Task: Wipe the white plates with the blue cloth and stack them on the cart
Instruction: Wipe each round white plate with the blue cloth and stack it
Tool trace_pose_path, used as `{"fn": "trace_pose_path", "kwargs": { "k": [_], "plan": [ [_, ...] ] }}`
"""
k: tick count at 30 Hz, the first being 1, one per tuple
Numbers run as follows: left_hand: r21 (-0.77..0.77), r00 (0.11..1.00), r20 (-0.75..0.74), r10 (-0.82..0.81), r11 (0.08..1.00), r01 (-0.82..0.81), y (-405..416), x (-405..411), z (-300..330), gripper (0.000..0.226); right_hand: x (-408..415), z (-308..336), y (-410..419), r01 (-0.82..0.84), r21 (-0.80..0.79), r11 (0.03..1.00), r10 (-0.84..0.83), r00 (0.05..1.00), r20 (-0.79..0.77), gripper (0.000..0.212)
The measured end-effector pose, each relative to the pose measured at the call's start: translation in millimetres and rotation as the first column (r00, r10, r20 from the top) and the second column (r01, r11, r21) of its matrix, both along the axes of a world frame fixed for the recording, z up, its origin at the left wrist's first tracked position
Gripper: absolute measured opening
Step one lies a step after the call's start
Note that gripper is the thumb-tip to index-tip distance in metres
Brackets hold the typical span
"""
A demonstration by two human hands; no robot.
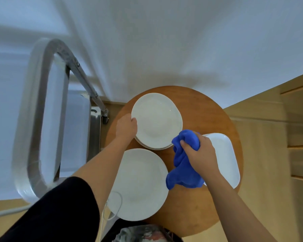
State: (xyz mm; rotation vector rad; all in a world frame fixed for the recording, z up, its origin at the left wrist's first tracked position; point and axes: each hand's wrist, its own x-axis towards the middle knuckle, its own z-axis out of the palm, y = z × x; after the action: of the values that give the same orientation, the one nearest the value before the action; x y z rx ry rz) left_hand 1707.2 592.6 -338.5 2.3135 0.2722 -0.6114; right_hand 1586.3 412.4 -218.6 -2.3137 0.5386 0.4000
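A round wooden table [208,109] carries the white plates. At its far side a round plate [157,119] lies on top of a small stack, and my left hand [127,127] grips its left rim. A second round plate [140,184] sits nearer to me, partly under my left forearm. A white rectangular plate [225,154] lies at the right. My right hand [198,154] holds the bunched blue cloth [183,159] just off the lower right rim of the far plate, the cloth hanging down over the table.
The metal cart [94,130] stands left of the table, its curved handle [42,119] rising toward me. A white wall is behind. Wooden floor and wooden steps [299,145] lie to the right. A white cable [112,206] dangles near the close plate.
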Motion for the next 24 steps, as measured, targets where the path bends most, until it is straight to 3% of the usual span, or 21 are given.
{"fn": "trace_pose_path", "kwargs": {
  "k": [3, 5, 7, 12, 14, 19, 21, 24],
  "plan": [
    [-0.138, 0.98, -0.026, 0.197, 0.97, -0.198, -11.0, -7.8, 11.1, 0.027, -12.8, 11.1, 0.4, -0.299, -0.285, 0.911, 0.273, 0.954, -0.128, 0.076],
    [-0.215, 0.952, -0.084, 0.294, 0.928, -0.306, -12.0, -12.2, 15.1, 0.027, -20.1, 13.4, 0.0, -0.296, -0.35, 0.888, 0.276, 0.955, -0.109, 0.084],
    [-0.306, 0.908, -0.151, 0.391, 0.855, -0.419, -12.0, -17.7, 19.2, 0.024, -23.1, 17.7, -5.5, -0.237, -0.328, 0.915, 0.24, 0.97, -0.03, 0.078],
    [-0.535, 0.808, -0.295, 0.51, 0.612, -0.582, -18.7, -31.6, 57.8, 0.016, -35.2, 53.6, -18.9, -0.06, -0.016, 0.998, 0.061, 0.927, 0.37, 0.043],
    [-0.602, 0.787, -0.373, 0.491, 0.517, -0.608, -20.3, -38.1, 79.0, 0.019, -40.3, 73.1, -23.5, -0.059, 0.08, 0.995, 0.022, 0.914, 0.404, 0.039],
    [-0.685, 0.78, -0.438, 0.446, 0.396, -0.612, -28.0, -61.1, 137.4, 0.02, -43.6, 120.9, -50.4, 0.053, 0.219, 0.974, -0.155, 0.865, 0.478, 0.037],
    [-0.714, 0.777, -0.474, 0.414, 0.336, -0.614, -33.4, -71.1, 160.5, 0.023, -37.7, 139.5, -41.0, -0.039, 0.176, 0.984, -0.052, 0.874, 0.484, 0.035],
    [-0.789, 0.824, -0.462, 0.327, 0.273, -0.55, -44.3, -84.5, 189.9, 0.038, -28.9, 150.1, -5.0, -0.253, -0.068, 0.965, 0.257, 0.868, 0.424, 0.028]
  ]
}}
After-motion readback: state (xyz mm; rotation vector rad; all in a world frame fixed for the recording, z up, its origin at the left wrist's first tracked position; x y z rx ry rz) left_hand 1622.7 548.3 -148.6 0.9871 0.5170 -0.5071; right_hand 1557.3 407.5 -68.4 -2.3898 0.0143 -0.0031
